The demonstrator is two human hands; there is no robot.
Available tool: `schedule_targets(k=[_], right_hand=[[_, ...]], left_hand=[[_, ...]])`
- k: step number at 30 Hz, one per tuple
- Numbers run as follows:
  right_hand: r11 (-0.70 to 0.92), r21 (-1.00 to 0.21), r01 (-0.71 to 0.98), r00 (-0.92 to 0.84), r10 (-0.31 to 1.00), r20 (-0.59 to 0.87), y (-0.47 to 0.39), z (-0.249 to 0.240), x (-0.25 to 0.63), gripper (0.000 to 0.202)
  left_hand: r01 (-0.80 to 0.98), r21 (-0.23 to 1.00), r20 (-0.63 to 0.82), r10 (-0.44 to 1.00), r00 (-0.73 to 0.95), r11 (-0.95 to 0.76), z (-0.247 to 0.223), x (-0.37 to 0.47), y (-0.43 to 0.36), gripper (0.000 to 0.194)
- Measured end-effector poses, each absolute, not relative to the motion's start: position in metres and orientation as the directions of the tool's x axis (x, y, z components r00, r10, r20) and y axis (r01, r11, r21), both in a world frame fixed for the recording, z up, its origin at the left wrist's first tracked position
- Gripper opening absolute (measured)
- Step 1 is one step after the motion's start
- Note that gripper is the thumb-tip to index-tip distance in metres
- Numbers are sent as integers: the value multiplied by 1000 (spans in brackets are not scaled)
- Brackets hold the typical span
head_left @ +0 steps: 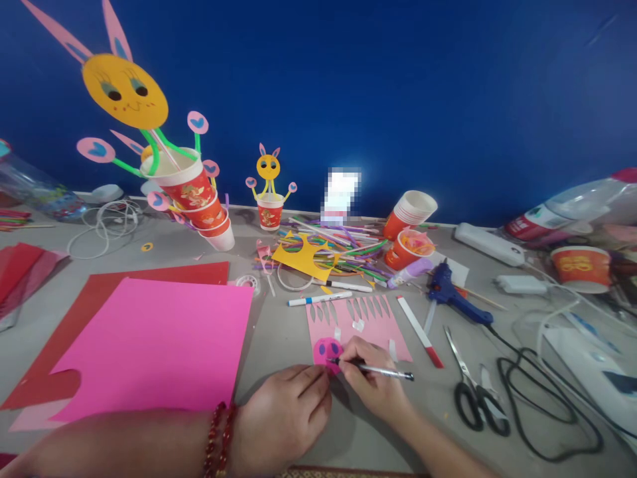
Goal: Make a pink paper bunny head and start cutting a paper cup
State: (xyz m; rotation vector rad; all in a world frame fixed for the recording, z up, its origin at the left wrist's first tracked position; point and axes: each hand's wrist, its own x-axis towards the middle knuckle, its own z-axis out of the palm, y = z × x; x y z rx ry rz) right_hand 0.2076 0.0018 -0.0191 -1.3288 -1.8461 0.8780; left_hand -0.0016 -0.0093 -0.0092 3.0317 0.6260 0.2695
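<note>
Moderately lit, coolly tinted, slightly hazy. Brightest just behind the yellow sheet (304,257), at a white patch (340,196) on the blue wall (239,73), coarsely pixelated. Deeper in tone high above the sheet. Softly shadowed on the surface (273,332) in front of the sheet, between left hand (284,417) and right hand (374,385). Stretched toward the edges: tall eared figure (127,91), left of the sheet; clear bottle (557,211), far right, blurred.

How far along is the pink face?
Done: pink disc cut out, two dark spots on it. In hand: right hand holds a pen to it, left hand at its edge. Probably left: ears and cup like the small yellow-faced figure's; disc shows neither.
</note>
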Motion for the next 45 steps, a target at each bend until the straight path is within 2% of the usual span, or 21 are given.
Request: schedule_targets(k=[45], right_hand=[[234,-854,465,-202,967,155,1,-17,209,19]], left_hand=[[396,52,153,399,904,-917,-9,-1,-11,30]])
